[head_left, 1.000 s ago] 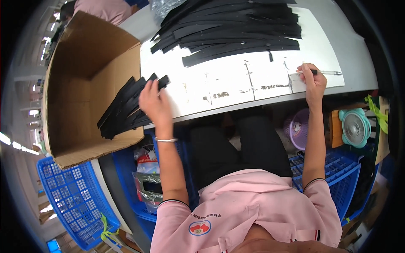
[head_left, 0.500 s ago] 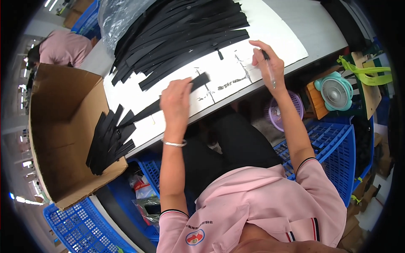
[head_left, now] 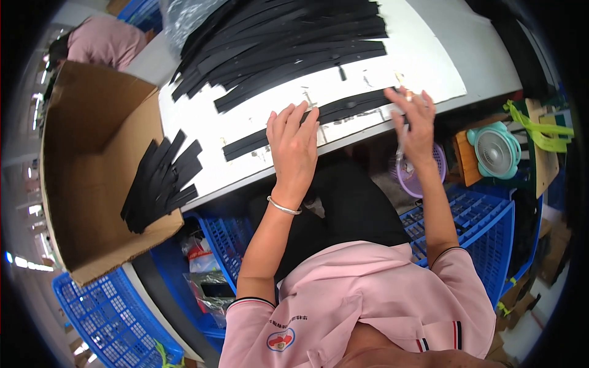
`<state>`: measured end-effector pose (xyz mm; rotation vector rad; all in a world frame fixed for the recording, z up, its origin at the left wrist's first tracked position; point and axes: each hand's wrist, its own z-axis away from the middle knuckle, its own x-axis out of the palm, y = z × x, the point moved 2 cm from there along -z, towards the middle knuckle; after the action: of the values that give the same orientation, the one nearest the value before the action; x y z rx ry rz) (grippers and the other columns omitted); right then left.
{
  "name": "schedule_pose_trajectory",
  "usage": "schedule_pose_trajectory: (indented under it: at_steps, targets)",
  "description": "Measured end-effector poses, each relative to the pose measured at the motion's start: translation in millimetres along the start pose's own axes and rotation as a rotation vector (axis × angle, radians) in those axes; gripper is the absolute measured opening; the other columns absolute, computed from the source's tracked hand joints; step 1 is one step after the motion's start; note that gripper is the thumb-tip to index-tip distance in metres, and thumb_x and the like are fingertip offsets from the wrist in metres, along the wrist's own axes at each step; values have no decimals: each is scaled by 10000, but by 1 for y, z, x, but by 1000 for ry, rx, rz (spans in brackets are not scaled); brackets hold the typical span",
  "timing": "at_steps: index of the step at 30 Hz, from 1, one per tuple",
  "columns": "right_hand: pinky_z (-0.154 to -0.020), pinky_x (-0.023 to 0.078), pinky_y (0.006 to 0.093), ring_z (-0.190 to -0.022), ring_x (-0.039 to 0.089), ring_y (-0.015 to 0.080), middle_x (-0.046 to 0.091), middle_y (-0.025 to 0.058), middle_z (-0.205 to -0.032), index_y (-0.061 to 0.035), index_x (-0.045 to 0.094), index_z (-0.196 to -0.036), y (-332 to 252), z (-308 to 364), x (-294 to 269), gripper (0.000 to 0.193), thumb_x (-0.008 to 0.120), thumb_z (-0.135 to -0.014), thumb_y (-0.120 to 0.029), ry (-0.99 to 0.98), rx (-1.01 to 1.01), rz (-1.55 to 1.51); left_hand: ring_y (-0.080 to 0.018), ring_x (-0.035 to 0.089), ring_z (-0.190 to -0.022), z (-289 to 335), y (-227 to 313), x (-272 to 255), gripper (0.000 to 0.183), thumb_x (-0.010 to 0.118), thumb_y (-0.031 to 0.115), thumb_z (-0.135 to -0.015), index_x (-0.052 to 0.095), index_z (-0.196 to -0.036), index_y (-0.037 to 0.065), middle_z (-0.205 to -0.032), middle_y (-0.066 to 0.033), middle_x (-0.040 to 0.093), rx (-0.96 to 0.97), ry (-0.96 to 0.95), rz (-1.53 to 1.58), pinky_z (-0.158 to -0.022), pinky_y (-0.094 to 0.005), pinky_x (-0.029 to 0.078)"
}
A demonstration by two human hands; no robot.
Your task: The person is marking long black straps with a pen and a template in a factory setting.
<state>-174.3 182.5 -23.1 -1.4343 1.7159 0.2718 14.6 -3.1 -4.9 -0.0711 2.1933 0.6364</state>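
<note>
Printed marking: a round red, white and blue emblem [head_left: 280,339] with a line of dark characters beside it, on the pink shirt [head_left: 368,270], on the near side of the board [head_left: 420,52]. Handwritten marking: dark lines and smudged characters along the board's near edge, partly covered by the strip [head_left: 359,105] and too indistinct to read.

The strip, black and flat, lies lengthwise across the near half of the board. Left hand [head_left: 294,147]: on the strip; grip laid flat, fingers slightly parted. Right hand [head_left: 418,126]: at the strip's right end; fingers parted, a blurred pen [head_left: 401,144] retained at the thumb side of the grip. Fingertip contact there cannot be confirmed.

Surface: the board is white and rests on a grey worktop [head_left: 481,52]. A large black pile [head_left: 288,43] covers its far part; a smaller heap [head_left: 162,181] overlaps its left end and the carton [head_left: 98,153].

Room: a co-worker [head_left: 107,42] in pink is beyond the board, to the left. A teal fan [head_left: 496,150] and a purple basket [head_left: 443,162] are off its near right side.
</note>
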Motion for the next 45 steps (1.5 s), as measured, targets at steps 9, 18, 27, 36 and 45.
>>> schedule_pose_trajectory:
  at_steps: [9, 18, 27, 36, 45]
  targets:
    - [-1205, 305, 447, -1286, 606, 224, 724, 8, -1273, -116, 707, -1301, 11, 0, -1, 305, 668, -1002, -161, -5, -6, -19, -318, 437, -1458, 68, -30, -47, 461, 702, 194, -978, 626, -1414, 63, -1506, -111, 567, -264, -12, -212, -1248, -593, 110]
    - [-1185, 343, 428, -1276, 606, 236, 739, 29, -1234, -94, 666, -1293, -9, -12, -4, 259, 608, -1050, -161, -17, 68, -54, -312, 426, -1487, 79, -53, -58, 575, 733, 246, -963, 562, -1482, 67, -1521, -125, 559, -261, -13, -220, -1248, -607, 87]
    - [-756, 515, 260, -844, 648, 99, 751, 50, -974, 1, 757, -1094, -148, -60, 60, 249, 610, -1047, -194, -287, 390, -843, -309, 420, -1489, 83, -55, -54, 579, 744, 274, -949, 580, -1468, 76, -1518, -115, 561, -277, 45, -216, -1234, -588, 131]
    - [-644, 525, 243, -729, 696, 120, 775, 83, -1011, 62, 764, -1024, -179, -61, 119, 230, 675, -1003, -149, -378, 162, -698, -294, 433, -1475, 83, -55, -53, 534, 746, 297, -935, 631, -1408, 76, -1496, -95, 580, -289, 100, -181, -1225, -576, 167]
    - [-656, 549, 255, -745, 722, 130, 780, 84, -1015, 46, 768, -1035, -179, -60, 124, 214, 689, -994, -149, -381, 128, -581, -297, 447, -1460, 82, -55, -53, 519, 738, 295, -937, 640, -1396, 75, -1482, -92, 587, -292, 116, -160, -1220, -572, 177]
